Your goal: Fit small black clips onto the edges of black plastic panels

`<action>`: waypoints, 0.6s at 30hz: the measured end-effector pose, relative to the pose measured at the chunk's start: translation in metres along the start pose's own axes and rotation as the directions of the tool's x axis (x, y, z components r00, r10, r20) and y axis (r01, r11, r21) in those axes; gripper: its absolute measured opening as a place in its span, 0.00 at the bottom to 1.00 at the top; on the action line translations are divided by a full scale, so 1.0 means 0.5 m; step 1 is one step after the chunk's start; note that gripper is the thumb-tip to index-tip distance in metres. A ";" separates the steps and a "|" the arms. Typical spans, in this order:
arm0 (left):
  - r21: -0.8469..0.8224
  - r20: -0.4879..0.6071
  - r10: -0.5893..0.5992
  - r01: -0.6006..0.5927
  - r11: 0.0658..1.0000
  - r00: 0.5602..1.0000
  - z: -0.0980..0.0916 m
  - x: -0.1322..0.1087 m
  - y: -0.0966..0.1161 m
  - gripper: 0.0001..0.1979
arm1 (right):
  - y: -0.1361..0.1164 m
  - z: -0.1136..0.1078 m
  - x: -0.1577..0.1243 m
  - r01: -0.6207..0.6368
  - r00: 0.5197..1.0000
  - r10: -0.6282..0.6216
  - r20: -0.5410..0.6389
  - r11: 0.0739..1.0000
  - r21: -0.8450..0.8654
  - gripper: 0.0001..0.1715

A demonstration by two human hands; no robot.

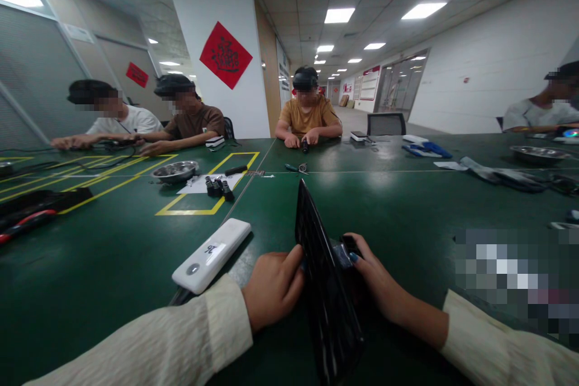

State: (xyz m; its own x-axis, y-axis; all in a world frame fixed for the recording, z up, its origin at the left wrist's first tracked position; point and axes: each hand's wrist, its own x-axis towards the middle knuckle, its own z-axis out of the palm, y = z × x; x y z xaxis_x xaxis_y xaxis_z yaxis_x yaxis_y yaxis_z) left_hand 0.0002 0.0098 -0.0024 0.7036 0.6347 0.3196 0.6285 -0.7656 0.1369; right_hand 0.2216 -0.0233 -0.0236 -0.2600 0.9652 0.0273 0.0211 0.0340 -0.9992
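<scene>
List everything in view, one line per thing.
black panel: one, black, standing on edge at the table's near side, between both hands
power bank: one, white, flat on the table left of the left hand
metal bowls: two, silver, one by the yellow tape, one far right
small parts: several, black, on white paper inside the tape outline
yellow tape: one outline, yellow, on the table's left half
red sign: one, red, on the white pillar
table: one, dark green
co-workers: four, seated along the far and right sides
left hand: one, curled against the panel's left face
right hand: one, gripping at the panel's right face
</scene>
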 end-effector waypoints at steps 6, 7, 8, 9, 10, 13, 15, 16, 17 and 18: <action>-0.014 -0.057 -0.063 0.062 0.998 0.996 0.002 0.001 0.006 0.11 | -0.012 0.001 -0.003 0.013 1.000 -0.013 -0.010 0.999 -0.050 0.29; -0.011 -0.061 -0.064 0.063 0.998 0.996 0.002 0.001 0.007 0.11 | -0.010 0.000 -0.003 0.010 1.000 -0.011 -0.018 0.998 -0.055 0.29; -0.009 -0.062 -0.058 0.058 0.998 0.996 0.002 0.000 0.008 0.11 | -0.009 0.000 -0.002 0.008 1.000 -0.009 -0.023 0.998 -0.058 0.29; -0.007 -0.062 -0.051 0.051 0.999 0.997 0.003 -0.001 0.008 0.11 | -0.007 0.000 -0.002 0.013 1.000 -0.014 -0.027 0.998 -0.059 0.29; -0.004 -0.061 -0.046 0.046 0.999 0.997 0.003 -0.002 0.008 0.12 | -0.005 0.000 -0.002 0.021 0.999 -0.023 -0.028 0.998 -0.060 0.29; -0.005 -0.050 -0.043 0.043 0.999 0.998 0.004 -0.003 0.006 0.12 | -0.004 0.000 -0.002 0.036 0.999 -0.039 -0.035 0.997 -0.066 0.28; -0.016 -0.032 -0.041 0.041 0.999 0.999 0.003 -0.003 0.004 0.12 | -0.005 0.001 -0.003 0.028 0.999 -0.031 -0.039 0.997 -0.066 0.29; -0.023 -0.023 -0.041 0.041 0.999 0.999 0.003 -0.002 0.003 0.12 | -0.006 0.002 -0.003 0.023 0.999 -0.025 -0.038 0.998 -0.064 0.30; -0.031 -0.012 -0.043 0.042 0.999 0.999 0.002 0.000 0.003 0.13 | -0.006 0.002 -0.003 0.017 0.999 -0.019 -0.036 0.998 -0.060 0.30; -0.043 -0.001 -0.045 0.045 0.998 0.999 0.001 0.001 0.003 0.13 | -0.006 0.002 -0.003 0.010 0.999 -0.012 -0.030 0.998 -0.055 0.30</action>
State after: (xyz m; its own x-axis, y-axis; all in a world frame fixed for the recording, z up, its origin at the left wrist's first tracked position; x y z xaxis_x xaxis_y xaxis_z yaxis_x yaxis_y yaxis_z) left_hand 0.0015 0.0091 -0.0024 0.6742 0.6686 0.3136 0.6449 -0.7400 0.1912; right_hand 0.2209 -0.0252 -0.0208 -0.2310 0.9721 0.0402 0.0711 0.0581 -0.9958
